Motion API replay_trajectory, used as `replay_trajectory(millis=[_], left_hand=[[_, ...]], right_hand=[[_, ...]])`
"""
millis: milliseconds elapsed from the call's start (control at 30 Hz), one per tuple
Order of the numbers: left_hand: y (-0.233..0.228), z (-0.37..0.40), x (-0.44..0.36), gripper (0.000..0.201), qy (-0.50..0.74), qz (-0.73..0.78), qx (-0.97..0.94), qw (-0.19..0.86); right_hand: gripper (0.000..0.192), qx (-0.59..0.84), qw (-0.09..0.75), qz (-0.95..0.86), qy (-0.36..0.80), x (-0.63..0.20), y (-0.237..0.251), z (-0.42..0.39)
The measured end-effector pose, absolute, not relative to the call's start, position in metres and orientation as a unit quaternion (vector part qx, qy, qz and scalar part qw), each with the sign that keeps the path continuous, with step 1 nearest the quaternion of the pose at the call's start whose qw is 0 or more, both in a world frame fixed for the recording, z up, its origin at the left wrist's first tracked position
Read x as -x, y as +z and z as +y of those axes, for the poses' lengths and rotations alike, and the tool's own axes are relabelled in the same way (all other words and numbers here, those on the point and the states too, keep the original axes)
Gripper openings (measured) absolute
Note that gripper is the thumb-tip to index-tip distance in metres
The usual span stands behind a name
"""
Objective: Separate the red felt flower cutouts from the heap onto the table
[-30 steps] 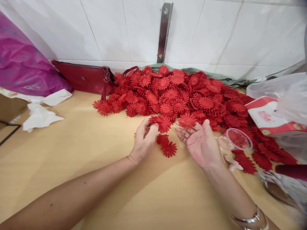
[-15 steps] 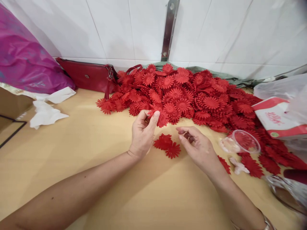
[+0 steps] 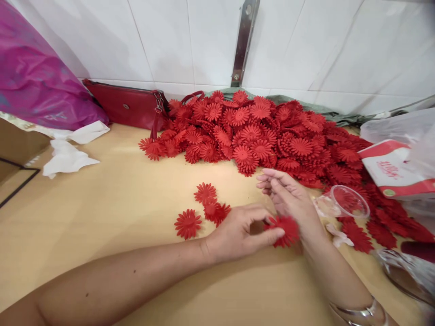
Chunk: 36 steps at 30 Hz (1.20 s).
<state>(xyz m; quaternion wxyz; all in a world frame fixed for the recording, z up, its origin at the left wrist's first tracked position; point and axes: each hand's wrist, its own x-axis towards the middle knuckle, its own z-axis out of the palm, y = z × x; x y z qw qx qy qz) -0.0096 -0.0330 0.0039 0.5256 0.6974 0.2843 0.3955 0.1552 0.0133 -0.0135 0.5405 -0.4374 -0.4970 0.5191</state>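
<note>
My left hand (image 3: 242,231) pinches 1 red flower (image 3: 284,230) between thumb and forefinger, its face tilted towards me. My right hand (image 3: 288,199), fingers loosely spread and holding nothing, sits just behind it, touching and nearer the flower pile (image 3: 265,131).

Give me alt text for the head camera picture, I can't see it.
A person's left hand pinches a red flower low over a wooden table, beside the right hand, whose fingers are loosely curled. Three loose flowers lie to their left, a big pile of red flowers behind, against a white tiled wall.
</note>
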Motion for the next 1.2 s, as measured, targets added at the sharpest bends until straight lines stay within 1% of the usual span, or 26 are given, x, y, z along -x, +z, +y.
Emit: replay_trajectory(millis=[100, 200, 367, 500, 567, 600, 767, 867, 933, 1033, 1100, 1200], left_hand=[[-0.003, -0.022, 0.014, 0.021, 0.448, 0.426, -0.654, 0.435], [-0.009, -0.01, 0.023, 0.025, 0.508, 0.514, -0.592, 0.357], [-0.017, 0.018, 0.047, 0.029, 0.585, 0.59, -0.485, 0.273], [-0.018, 0.033, 0.058, 0.028, 0.634, 0.598, -0.44, 0.218], [-0.016, 0.031, 0.056, 0.028, 0.638, 0.587, -0.44, 0.235], [-0.015, 0.028, 0.053, 0.028, 0.634, 0.574, -0.447, 0.261], [-0.007, 0.001, 0.032, 0.027, 0.567, 0.465, -0.505, 0.456], [-0.003, -0.009, 0.025, 0.031, 0.549, 0.44, -0.507, 0.498], [-0.002, -0.011, 0.024, 0.033, 0.555, 0.43, -0.499, 0.508], [-0.003, -0.011, 0.026, 0.034, 0.556, 0.411, -0.5, 0.522], [-0.005, -0.01, 0.027, 0.031, 0.552, 0.398, -0.505, 0.53], [-0.008, -0.01, 0.028, 0.021, 0.537, 0.393, -0.538, 0.518]], right_hand=[[0.021, 0.444, 0.576, -0.484, 0.487, -0.155, -0.014, 0.013], [0.022, 0.45, 0.572, -0.512, 0.456, -0.154, -0.016, 0.012], [0.022, 0.462, 0.563, -0.534, 0.429, -0.155, -0.017, 0.012], [0.023, 0.466, 0.563, -0.537, 0.422, -0.156, -0.016, 0.014], [0.024, 0.464, 0.56, -0.544, 0.417, -0.155, -0.015, 0.013], [0.024, 0.464, 0.558, -0.55, 0.412, -0.153, -0.013, 0.012], [0.021, 0.483, 0.554, -0.593, 0.329, -0.145, 0.003, 0.0], [0.018, 0.453, 0.541, -0.655, 0.271, -0.14, 0.009, -0.006], [0.018, 0.421, 0.514, -0.701, 0.26, -0.138, 0.008, -0.007], [0.011, 0.396, 0.484, -0.725, 0.288, -0.135, 0.003, -0.006], [0.007, 0.401, 0.486, -0.706, 0.323, -0.135, 0.0, -0.004], [0.006, 0.412, 0.503, -0.649, 0.395, -0.139, -0.005, -0.001]])
